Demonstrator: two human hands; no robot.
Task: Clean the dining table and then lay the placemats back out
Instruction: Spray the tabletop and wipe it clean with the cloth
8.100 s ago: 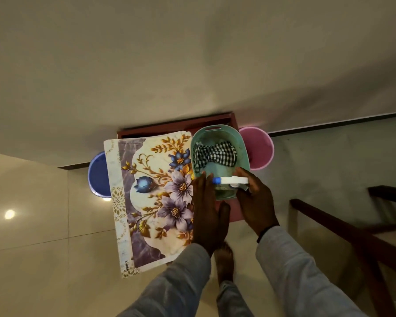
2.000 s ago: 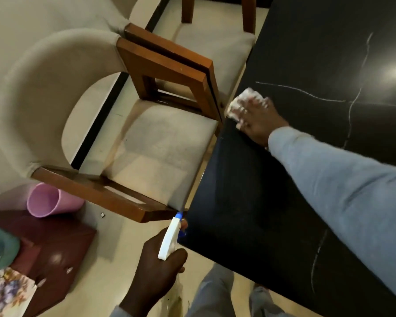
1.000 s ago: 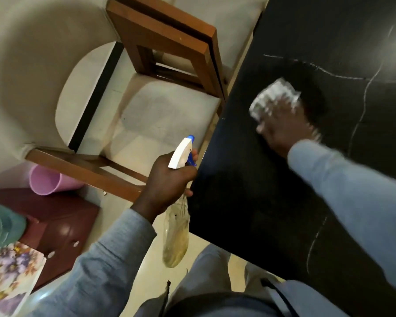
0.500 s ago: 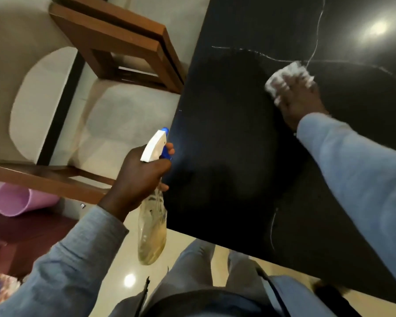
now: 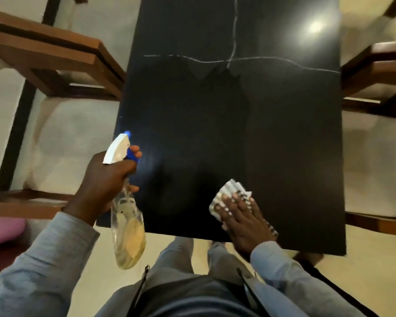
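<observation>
The black dining table [image 5: 272, 133] with thin white veins fills the middle of the view. My right hand [image 5: 245, 219] presses flat on a white checked cloth [image 5: 230, 194] near the table's front edge. My left hand [image 5: 103, 179] grips a clear spray bottle [image 5: 128, 227] of yellowish liquid by its white and blue trigger head, held just off the table's front left corner. No placemat is in view.
Wooden chairs with beige cushions stand along both sides, one at the left [image 5: 55, 65] and one at the right [image 5: 375, 76]. A pink bucket [image 5: 2, 229] lies at the lower left. My legs are below the table's front edge.
My right hand has pulled the cloth from the far middle of the table back to the front edge. The view has swung to centre on the table. The bottle stays in my left hand.
</observation>
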